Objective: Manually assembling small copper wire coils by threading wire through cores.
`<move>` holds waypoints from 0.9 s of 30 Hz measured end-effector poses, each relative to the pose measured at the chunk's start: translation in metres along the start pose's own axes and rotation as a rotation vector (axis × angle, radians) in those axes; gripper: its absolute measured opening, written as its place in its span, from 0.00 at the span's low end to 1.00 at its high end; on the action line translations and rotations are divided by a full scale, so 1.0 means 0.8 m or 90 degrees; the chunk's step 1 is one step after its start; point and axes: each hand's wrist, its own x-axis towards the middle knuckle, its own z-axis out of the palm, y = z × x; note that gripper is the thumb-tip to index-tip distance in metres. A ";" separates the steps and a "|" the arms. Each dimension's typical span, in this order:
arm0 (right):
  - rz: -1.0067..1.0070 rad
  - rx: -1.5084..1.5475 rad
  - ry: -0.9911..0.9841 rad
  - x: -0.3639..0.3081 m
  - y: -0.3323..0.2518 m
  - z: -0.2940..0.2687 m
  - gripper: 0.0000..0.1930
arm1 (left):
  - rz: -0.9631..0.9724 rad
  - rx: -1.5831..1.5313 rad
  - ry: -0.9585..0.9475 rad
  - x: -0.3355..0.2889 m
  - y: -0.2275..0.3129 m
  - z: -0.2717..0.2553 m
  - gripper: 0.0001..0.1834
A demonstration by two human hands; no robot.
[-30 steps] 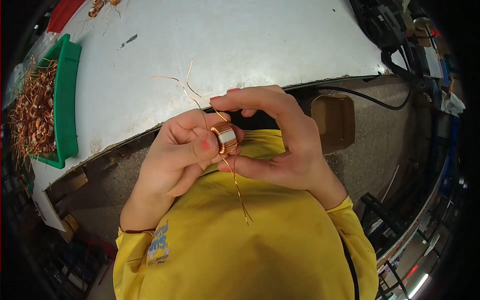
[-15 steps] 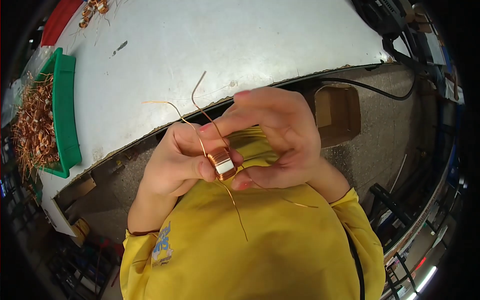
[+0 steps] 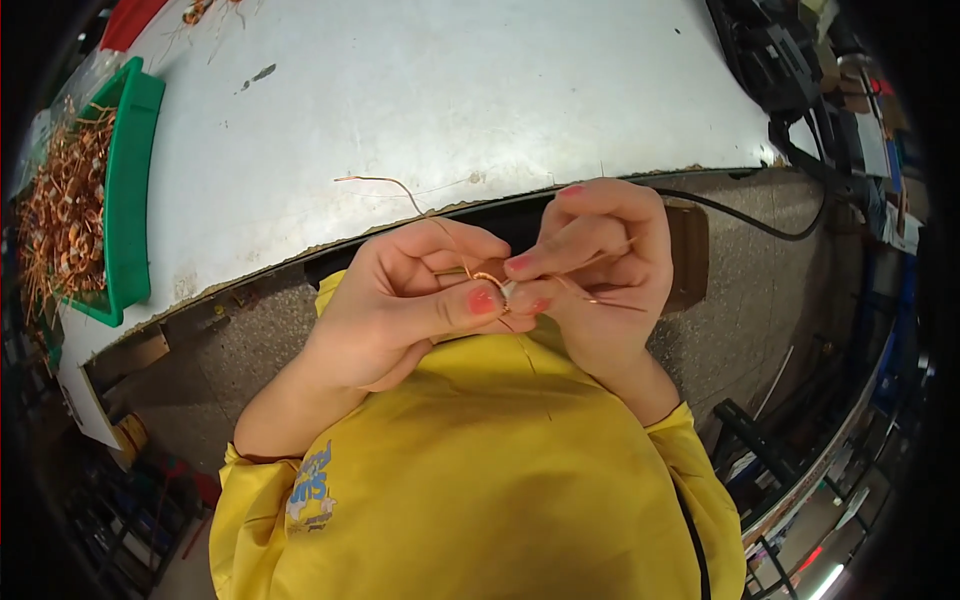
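A small copper-wire coil [image 3: 488,279] with a white core is held between my hands, above my lap and near the table's front edge. Thumb and fingers of my left hand [image 3: 385,305] are closed on one side of it, covering much of the winding. On the other side, my right hand [image 3: 615,275] pinches at the white part with thumb and forefinger. Long bare wire ends stick out: one reaches up over the table edge, another hangs down before the yellow shirt, and others pass by my right fingers.
A green bin [image 3: 130,200] full of similar copper coils stands at the table's left. More coils [image 3: 205,10] lie at the far left. Black equipment [image 3: 775,60] and a cable [image 3: 745,215] are at the right. A cardboard box [image 3: 690,255] sits beneath the table [image 3: 430,90], partly behind my right hand.
The coil has turned and moved up and right, and is now more hidden by my fingers. My right hand, spread around it before, has closed in on it.
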 end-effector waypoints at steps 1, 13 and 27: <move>0.014 -0.007 0.009 0.000 -0.001 0.000 0.41 | -0.004 0.002 0.004 -0.001 0.000 0.001 0.13; 0.045 -0.194 -0.238 0.008 0.000 -0.014 0.51 | -0.034 -0.021 -0.054 -0.010 0.004 -0.012 0.13; -0.083 0.147 -0.129 0.006 0.048 -0.006 0.46 | -0.033 -0.019 -0.002 -0.012 -0.010 -0.033 0.13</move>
